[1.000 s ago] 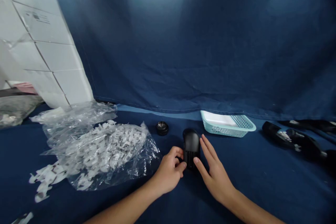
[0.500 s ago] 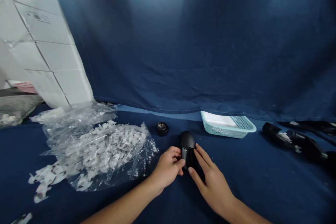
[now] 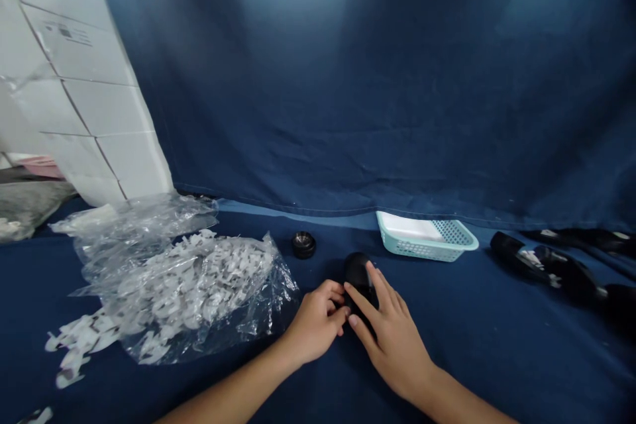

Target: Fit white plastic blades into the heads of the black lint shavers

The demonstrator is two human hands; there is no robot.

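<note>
A rounded black plastic housing (image 3: pixel 358 271) stands on the dark blue cloth between my hands, its lower part hidden by my fingers. My left hand (image 3: pixel 317 321) grips its left side with curled fingers. My right hand (image 3: pixel 392 331) lies across its right side, fingers over the front. A small round black cap (image 3: pixel 303 244) sits apart, beyond my left hand. A clear plastic bag (image 3: pixel 173 291) of white flat pieces lies to the left of my left hand, not touching it.
A pale turquoise plastic basket (image 3: pixel 422 242) stands behind my right hand against the hanging blue cloth (image 3: pixel 348 79). Several long black objects (image 3: pixel 544 265) lie at the right. White stacked boxes (image 3: pixel 84 79) rise at the back left. Loose white pieces (image 3: pixel 74 344) spill past the bag.
My right hand has moved left and now covers more of the black housing. The housing's lower front, visible earlier, is now hidden. The view has shifted slightly.
</note>
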